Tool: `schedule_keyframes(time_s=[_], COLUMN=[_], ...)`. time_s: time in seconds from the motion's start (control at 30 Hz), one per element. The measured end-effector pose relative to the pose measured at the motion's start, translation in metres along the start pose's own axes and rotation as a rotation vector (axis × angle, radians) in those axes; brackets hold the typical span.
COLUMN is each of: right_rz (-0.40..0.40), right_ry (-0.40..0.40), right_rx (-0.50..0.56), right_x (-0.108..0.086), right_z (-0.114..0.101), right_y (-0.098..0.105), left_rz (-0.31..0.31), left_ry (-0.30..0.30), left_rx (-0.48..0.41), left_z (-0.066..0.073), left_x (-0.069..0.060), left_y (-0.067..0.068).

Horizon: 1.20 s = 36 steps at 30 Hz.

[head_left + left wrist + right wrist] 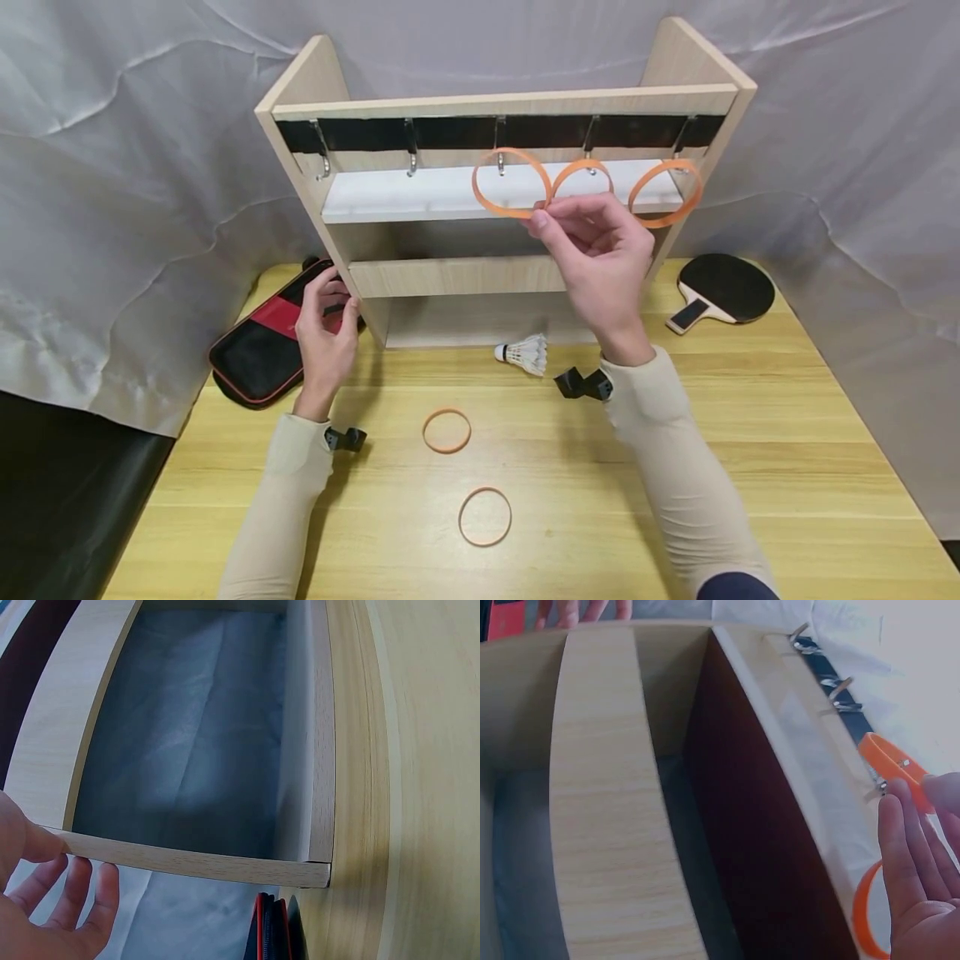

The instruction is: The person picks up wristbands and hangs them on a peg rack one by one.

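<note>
My right hand (603,258) pinches an orange ring (477,196) between thumb and fingertips, at the middle hook (500,137) of a wooden shelf (457,277). Whether the ring is over that hook, I cannot tell. Two more orange rings hang to its right, one ring (583,162) partly hidden by the hand, the other ring (660,222) at the rightmost hook. My left hand (324,346) holds the front edge of the shelf's left side panel, its thumb (41,844) at the edge and its fingers along the outer side.
Two orange rings lie on the wooden table, a nearer ring (485,544) and a farther ring (446,451). A shuttlecock (525,354) lies before the shelf. A black-and-red case (258,358) lies left, a table tennis bat (726,287) right. Grey cloth (150,208) hangs behind.
</note>
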State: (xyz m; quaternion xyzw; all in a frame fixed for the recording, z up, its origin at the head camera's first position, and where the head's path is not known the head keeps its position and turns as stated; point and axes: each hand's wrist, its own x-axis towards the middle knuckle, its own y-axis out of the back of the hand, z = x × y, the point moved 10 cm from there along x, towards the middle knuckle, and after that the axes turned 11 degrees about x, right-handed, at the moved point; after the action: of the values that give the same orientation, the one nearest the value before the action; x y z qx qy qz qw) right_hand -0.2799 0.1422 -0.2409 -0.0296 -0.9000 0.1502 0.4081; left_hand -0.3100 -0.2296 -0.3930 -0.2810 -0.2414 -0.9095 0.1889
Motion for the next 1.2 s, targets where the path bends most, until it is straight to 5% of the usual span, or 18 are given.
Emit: schedule_keyframes(time_s=[0.53,0.8,1.2], right_rz=[0.02,-0.022,-0.119], right_ry=[-0.077,-0.131,-0.257], right_rx=[-0.018,-0.024,-0.168], right_x=[-0.017,-0.025,-0.045], right_z=[0.027,0.035,0.046], right_y=[0.019,0.015,0.008], left_rz=[0.003,0.004,0.005], left_ry=[-0.015,-0.004,-0.004], left_rx=[-0.007,-0.003,0.002], left_z=[0.003,0.001,0.001], left_x=[0.001,0.001,0.0], left_y=[-0.003,-0.002,0.0])
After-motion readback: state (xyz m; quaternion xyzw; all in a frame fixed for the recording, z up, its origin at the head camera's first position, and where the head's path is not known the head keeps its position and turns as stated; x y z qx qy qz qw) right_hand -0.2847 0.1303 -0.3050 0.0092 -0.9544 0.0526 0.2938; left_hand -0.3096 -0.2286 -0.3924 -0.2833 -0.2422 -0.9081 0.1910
